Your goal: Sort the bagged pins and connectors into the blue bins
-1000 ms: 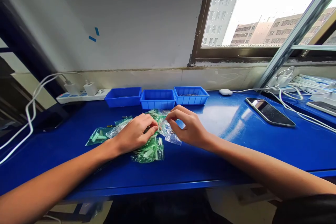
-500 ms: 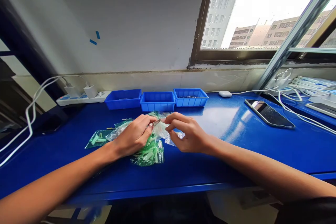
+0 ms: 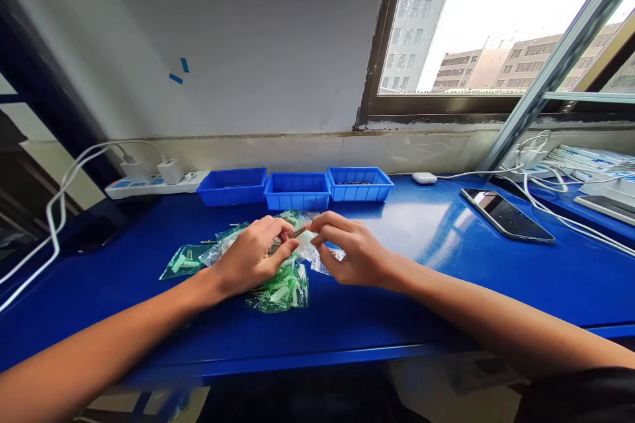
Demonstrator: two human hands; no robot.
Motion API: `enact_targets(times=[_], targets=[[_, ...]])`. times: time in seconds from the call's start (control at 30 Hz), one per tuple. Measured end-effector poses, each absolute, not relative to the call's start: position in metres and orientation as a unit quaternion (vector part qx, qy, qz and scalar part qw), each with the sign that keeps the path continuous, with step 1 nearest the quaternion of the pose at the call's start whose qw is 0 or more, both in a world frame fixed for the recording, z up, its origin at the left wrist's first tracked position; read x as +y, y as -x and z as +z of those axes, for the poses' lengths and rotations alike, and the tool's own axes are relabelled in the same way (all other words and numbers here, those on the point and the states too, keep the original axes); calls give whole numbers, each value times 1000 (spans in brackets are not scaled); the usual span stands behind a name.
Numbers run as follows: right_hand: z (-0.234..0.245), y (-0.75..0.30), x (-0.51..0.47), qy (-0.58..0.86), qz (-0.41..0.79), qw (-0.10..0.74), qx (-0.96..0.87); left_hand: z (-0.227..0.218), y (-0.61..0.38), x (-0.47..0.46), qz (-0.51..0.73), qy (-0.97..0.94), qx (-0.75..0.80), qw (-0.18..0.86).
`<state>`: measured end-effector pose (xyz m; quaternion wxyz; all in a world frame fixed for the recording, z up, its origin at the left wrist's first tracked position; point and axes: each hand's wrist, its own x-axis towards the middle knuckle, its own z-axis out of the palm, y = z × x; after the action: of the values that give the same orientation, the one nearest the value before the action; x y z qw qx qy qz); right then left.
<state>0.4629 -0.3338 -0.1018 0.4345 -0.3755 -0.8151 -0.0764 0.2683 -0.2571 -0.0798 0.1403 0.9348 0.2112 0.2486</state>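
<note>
Above a pile of small plastic bags, my left hand (image 3: 258,246) pinches a thin metal rod (image 3: 299,232), which may be a screw. My right hand (image 3: 351,246) has its fingers bent, with thumb and fingertips close together at the rod's right end. Beneath the hands lie green-tinted bags (image 3: 279,291) holding pale green plugs, and a clear bag (image 3: 325,262) pokes out below the right fingers. Another green bag (image 3: 182,262) with plugs and screws rests to the left. My left hand covers part of the pile.
Three blue bins stand along the wall: a left bin (image 3: 232,188), a middle bin (image 3: 297,193) and a right bin (image 3: 360,185) with small dark parts inside. A phone (image 3: 507,214), a white earbud case (image 3: 424,178) and white cables lie right. A power strip (image 3: 149,186) sits left.
The metal rod has turned flatter and now spans the gap towards my right fingertips. My left thumb has stretched further right; my right hand has barely moved.
</note>
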Motion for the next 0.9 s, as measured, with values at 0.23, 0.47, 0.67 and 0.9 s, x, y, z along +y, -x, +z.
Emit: enact_targets(times=[0.23, 0.47, 0.67, 0.9], targets=[[-98, -461, -334, 364, -56, 414, -833, -83, -268, -255, 289, -927, 213, 108], [-94, -458, -331, 458, 35, 422, -782, -81, -268, -256, 341, -922, 163, 88], [-88, -452, -333, 528, 262, 443, -675, -84, -267, -256, 340, -938, 59, -26], [-97, -458, -323, 509, 291, 522, -619, -70, -267, -264, 329, -939, 103, 4]])
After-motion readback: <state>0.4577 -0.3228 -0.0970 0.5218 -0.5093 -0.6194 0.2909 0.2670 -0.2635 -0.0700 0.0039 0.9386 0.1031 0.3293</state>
